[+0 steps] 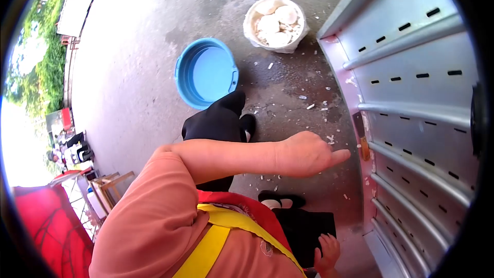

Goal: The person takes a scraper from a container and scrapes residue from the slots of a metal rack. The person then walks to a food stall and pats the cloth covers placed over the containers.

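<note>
My left hand [309, 154] is held out in front of the metal rack [417, 87], at the end of a bare forearm. One finger stretches toward the rack; the others are curled under, and whether they hold anything is hidden. At the lower right, my right hand [327, 252] is beside my black-clad leg [309, 226], its fingers apart and nothing seen in them. A blue tub [208, 72] stands on the ground by my knee. Farther up is a white lined basket [275, 23] holding pale round pieces and small scraps.
White scraps [310, 106] are scattered over the wet concrete floor [283, 82]. The rack has slotted panels and several metal bars. At the left are a wooden frame [110, 185], a red cover [49, 226], a parked scooter [77, 152] and greenery [41, 72].
</note>
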Action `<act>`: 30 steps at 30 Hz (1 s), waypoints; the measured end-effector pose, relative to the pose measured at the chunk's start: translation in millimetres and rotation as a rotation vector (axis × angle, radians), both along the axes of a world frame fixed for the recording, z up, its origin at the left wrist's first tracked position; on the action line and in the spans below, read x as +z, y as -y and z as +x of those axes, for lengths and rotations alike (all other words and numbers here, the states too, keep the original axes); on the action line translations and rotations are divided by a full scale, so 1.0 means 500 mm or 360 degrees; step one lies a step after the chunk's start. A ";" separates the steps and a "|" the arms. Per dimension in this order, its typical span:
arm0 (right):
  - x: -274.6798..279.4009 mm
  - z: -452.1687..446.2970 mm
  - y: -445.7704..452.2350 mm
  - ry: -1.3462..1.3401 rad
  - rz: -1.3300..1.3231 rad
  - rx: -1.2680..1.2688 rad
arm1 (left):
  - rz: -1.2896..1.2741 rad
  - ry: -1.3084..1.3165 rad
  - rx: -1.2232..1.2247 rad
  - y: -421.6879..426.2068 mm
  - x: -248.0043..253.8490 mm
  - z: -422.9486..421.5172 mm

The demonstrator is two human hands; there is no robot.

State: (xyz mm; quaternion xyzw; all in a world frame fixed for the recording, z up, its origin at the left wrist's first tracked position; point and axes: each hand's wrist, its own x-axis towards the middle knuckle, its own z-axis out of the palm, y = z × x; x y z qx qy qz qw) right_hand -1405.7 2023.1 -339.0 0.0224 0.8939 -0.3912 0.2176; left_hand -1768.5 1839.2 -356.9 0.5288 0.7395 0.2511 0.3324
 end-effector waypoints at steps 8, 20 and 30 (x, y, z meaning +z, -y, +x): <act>0.058 -0.017 0.014 0.0192 -0.0227 0.0113 | -0.0363 0.0308 -0.0074 0.056 0.031 0.089; 0.119 -0.073 0.168 0.1002 0.0423 -0.0276 | -0.0449 0.0418 0.1028 0.322 0.222 0.279; 0.203 -0.072 0.316 0.1046 0.0578 0.0884 | -0.1403 0.0903 0.2756 0.865 0.529 0.985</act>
